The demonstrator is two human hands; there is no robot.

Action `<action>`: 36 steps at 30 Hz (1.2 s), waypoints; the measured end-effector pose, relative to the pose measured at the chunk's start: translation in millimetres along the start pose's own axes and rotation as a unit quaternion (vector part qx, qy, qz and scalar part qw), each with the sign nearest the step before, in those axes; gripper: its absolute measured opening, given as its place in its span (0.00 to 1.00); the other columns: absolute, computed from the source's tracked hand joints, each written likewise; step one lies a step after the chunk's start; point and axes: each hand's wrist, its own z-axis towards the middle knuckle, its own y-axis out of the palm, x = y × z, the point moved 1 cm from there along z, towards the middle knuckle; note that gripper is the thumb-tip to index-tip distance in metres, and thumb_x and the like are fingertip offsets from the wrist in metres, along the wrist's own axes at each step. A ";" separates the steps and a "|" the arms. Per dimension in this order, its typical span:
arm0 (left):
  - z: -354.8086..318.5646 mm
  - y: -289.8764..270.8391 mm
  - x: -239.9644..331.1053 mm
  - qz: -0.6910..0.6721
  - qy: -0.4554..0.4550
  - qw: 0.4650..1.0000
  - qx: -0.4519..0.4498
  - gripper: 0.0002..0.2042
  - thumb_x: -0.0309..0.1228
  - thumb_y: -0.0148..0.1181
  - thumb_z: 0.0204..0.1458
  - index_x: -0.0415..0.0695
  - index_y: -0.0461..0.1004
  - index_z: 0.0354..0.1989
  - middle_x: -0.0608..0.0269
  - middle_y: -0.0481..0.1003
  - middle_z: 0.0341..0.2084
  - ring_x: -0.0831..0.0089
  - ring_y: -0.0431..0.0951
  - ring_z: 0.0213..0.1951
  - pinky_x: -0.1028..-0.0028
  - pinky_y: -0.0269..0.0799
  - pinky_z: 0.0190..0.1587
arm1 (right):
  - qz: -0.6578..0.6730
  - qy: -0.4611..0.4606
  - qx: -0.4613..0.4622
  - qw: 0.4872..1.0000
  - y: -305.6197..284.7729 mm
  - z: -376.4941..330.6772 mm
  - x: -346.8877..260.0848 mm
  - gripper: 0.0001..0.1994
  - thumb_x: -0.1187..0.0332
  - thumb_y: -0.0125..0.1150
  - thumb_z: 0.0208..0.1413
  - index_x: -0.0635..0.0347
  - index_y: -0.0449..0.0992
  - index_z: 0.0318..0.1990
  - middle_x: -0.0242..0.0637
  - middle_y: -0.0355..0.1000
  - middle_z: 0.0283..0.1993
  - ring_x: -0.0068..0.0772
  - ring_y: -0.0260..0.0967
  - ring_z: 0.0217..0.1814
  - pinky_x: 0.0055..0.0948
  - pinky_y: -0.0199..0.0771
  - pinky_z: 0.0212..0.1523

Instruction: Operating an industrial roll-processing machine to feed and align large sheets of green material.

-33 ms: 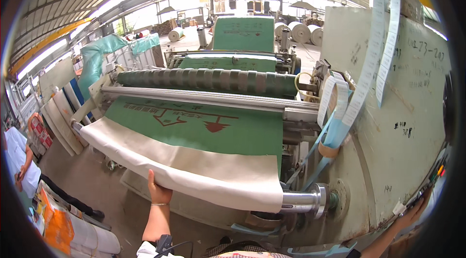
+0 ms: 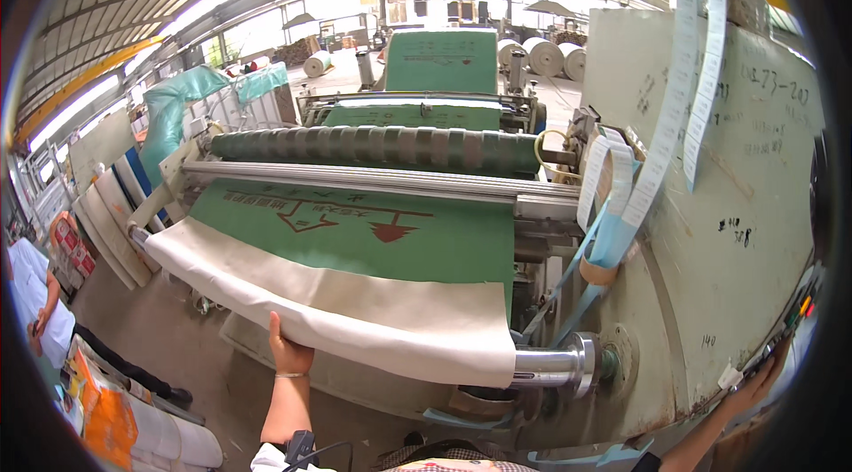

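Note:
A cream sheet (image 2: 426, 317) is wrapped over the front roller of a wide machine, with green printed material (image 2: 355, 237) running in behind it. At the sheet's lower front edge, left of the middle, is my left hand (image 2: 290, 355). Its thumb points up against the sheet and its fingers curl under, mostly hidden. On the right, my right hand (image 2: 753, 388) reaches to a narrow control panel (image 2: 785, 339) on the side of the machine housing. Its fingers are too small and foreshortened to read. A shiny metal shaft end (image 2: 568, 361) sticks out right of the sheet.
A dark banded roller (image 2: 382, 149) and a metal bar (image 2: 355, 175) cross the machine behind. Blue and white strips (image 2: 612, 224) hang against the pale housing (image 2: 710, 250). At far left stands a person in a white shirt (image 2: 40, 295), beside wrapped white rolls (image 2: 169, 432).

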 end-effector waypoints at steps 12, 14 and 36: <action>19.1 -1.4 18.3 0.096 -0.104 0.983 0.114 0.28 0.55 0.58 0.52 0.46 0.66 0.52 0.64 0.70 0.45 0.63 0.69 0.50 0.59 0.64 0.56 | 0.030 -0.032 -0.012 0.999 3.5 4.2 23.1 0.21 0.73 0.38 0.65 0.70 0.60 0.63 0.44 0.59 0.66 0.38 0.56 0.68 0.34 0.53 0.67; 21.3 -5.9 29.4 0.119 -0.143 0.971 0.153 0.29 0.57 0.58 0.51 0.46 0.66 0.52 0.63 0.71 0.45 0.63 0.70 0.49 0.58 0.65 0.55 | 0.032 -0.034 -0.013 0.999 2.1 3.6 25.7 0.21 0.73 0.38 0.65 0.70 0.60 0.63 0.44 0.59 0.66 0.38 0.56 0.68 0.34 0.53 0.67; 31.0 112.0 24.3 0.877 0.380 0.275 -0.099 0.26 0.42 0.44 0.61 0.35 0.60 0.61 0.53 0.72 0.52 0.58 0.63 0.61 0.48 0.37 0.67 | 0.008 -0.037 -0.018 0.999 1.2 3.9 18.4 0.20 0.72 0.38 0.66 0.67 0.62 0.63 0.43 0.59 0.66 0.36 0.57 0.67 0.32 0.53 0.67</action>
